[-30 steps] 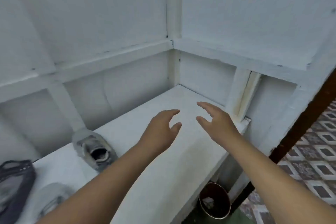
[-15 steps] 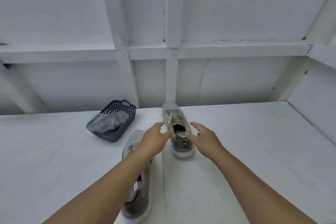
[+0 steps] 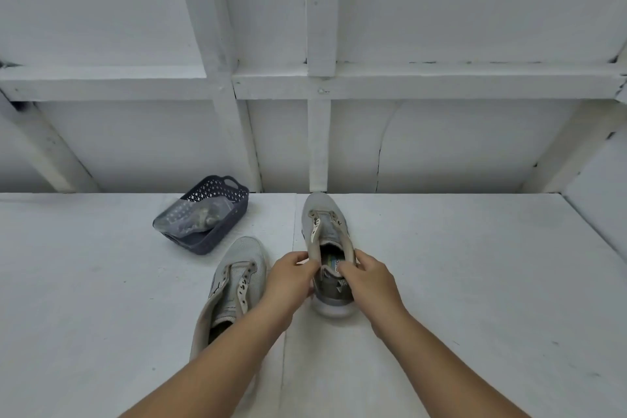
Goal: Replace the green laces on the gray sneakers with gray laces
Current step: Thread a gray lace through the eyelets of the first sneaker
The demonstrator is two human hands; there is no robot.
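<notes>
Now both hands, left (image 3: 292,276) and right (image 3: 366,276), grip the far sneaker (image 3: 326,231) by its collar, steadying it for lacing.

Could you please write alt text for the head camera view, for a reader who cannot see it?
Both hands, left hand and right hand, grip the collar of a laceless gray sneaker on a white table. A second gray sneaker lies left of it, near a dark basket holding a plastic bag.
</notes>
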